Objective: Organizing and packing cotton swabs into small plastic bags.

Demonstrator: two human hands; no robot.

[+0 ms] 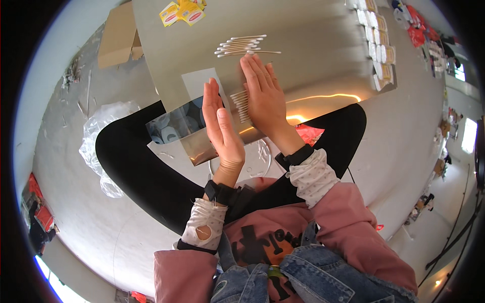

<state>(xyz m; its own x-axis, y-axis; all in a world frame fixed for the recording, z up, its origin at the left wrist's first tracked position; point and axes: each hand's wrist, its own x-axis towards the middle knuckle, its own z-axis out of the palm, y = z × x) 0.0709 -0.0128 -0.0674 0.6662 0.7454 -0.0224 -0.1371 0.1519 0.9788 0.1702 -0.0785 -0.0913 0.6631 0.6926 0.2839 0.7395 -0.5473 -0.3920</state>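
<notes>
My left hand (pixel 222 126) is held edge-on with straight fingers, over the right end of a printed plastic bag (pixel 177 123). To its right, my right hand (pixel 265 98) lies with fingers stretched out, its palm side hidden. Between the two hands, a lined-up row of cotton swabs (pixel 240 106) rests on the shiny metal sheet (pixel 308 70); its right side runs up against or under my right hand, and I cannot tell which. Just beyond the right fingertips is a looser pile of cotton swabs (pixel 240 45), lying crosswise.
Yellow-and-white packets (pixel 183 11) lie at the sheet's far left. Several packs of swabs (pixel 379 43) line its right edge. A pale card (pixel 199 82) sits beside the bag. Clear plastic wrap (pixel 103 141) and a cardboard box (pixel 118 38) are on the floor to the left.
</notes>
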